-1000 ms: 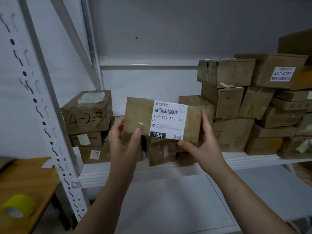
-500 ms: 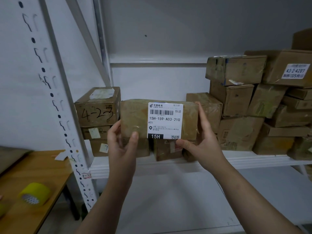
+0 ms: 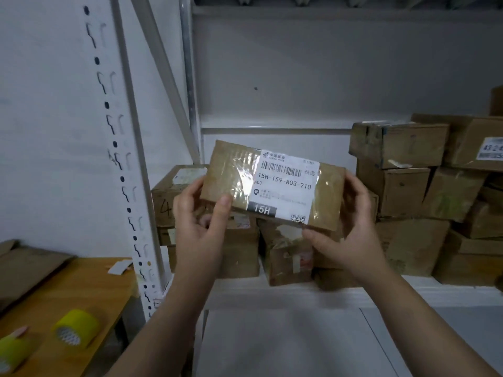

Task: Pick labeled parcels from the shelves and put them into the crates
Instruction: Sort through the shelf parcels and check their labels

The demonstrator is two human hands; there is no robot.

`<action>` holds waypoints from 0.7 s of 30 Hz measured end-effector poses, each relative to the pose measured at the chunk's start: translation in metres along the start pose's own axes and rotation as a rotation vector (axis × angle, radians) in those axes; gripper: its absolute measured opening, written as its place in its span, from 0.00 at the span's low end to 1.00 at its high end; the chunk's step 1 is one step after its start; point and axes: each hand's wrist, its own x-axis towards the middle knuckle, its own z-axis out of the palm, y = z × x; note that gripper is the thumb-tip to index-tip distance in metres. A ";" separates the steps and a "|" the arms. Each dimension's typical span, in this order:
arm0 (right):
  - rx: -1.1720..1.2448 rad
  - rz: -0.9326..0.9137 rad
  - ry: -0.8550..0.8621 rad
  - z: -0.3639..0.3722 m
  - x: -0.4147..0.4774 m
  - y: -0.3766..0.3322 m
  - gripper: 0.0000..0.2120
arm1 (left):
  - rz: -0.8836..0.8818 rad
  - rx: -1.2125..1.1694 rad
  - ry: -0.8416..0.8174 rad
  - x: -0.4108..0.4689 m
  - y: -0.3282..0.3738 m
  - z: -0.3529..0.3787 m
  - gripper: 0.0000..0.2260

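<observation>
Pick step's basically done: both hands, left hand point(image 3: 200, 232) and right hand point(image 3: 351, 235), pinch the labeled parcel point(image 3: 272, 186) by its ends at frame center, clear of the shelf point(image 3: 299, 292), so next it needs carrying to a crate (none in view).

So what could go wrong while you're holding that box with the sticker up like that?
1. The parcel is pinched only at its ends by the left hand and right hand, and its tape looks shiny, so it might slip and drop.
2. The stacked boxes on the shelf sit crookedly; a bump could topple them.
3. No crate is in view, so turning away could knock the parcel on the upright post.
</observation>
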 end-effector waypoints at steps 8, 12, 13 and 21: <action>-0.231 -0.069 0.068 0.051 0.053 -0.033 0.44 | 0.226 0.236 -0.095 0.085 0.027 -0.024 0.22; -0.285 -0.009 0.153 0.108 0.081 -0.034 0.39 | 0.442 0.667 -0.127 0.088 0.017 -0.051 0.15; -0.319 0.022 0.171 0.122 0.087 -0.034 0.39 | 0.491 0.753 -0.082 0.087 0.012 -0.060 0.14; -0.571 0.101 0.071 0.195 0.111 -0.011 0.40 | 0.514 1.015 -0.006 0.091 -0.028 -0.113 0.15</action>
